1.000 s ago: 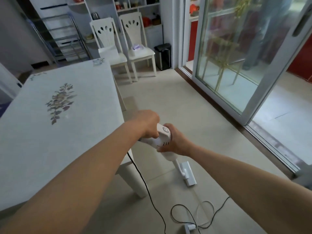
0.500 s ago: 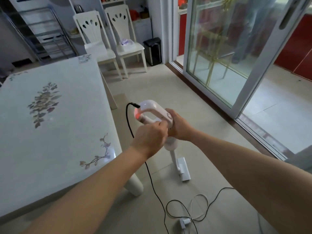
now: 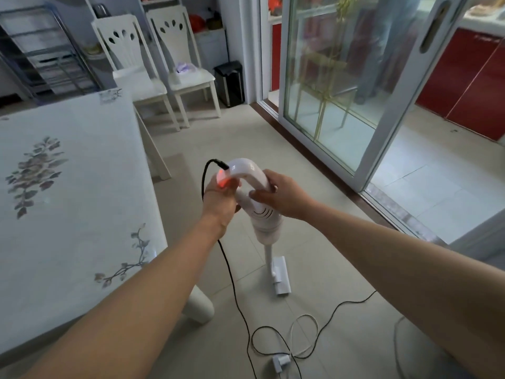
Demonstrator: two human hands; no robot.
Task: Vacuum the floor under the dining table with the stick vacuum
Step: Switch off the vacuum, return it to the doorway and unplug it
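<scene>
A white stick vacuum stands upright on the tiled floor, just right of the dining table. Its floor head rests flat on the tiles beside the table's near leg. My right hand grips the curved handle from the right. My left hand holds the handle's front end, where a red light glows under the thumb. A black cord runs from the handle's tip down to the floor.
Loops of black and white cord with a plug lie on the floor near my feet. Two white chairs and a black bin stand at the far wall. A glass sliding door lines the right side.
The vacuum handle rose and came into full view, with its red light showing. My left hand shifted from on top of the handle to its front end. The view tilted down slightly.
</scene>
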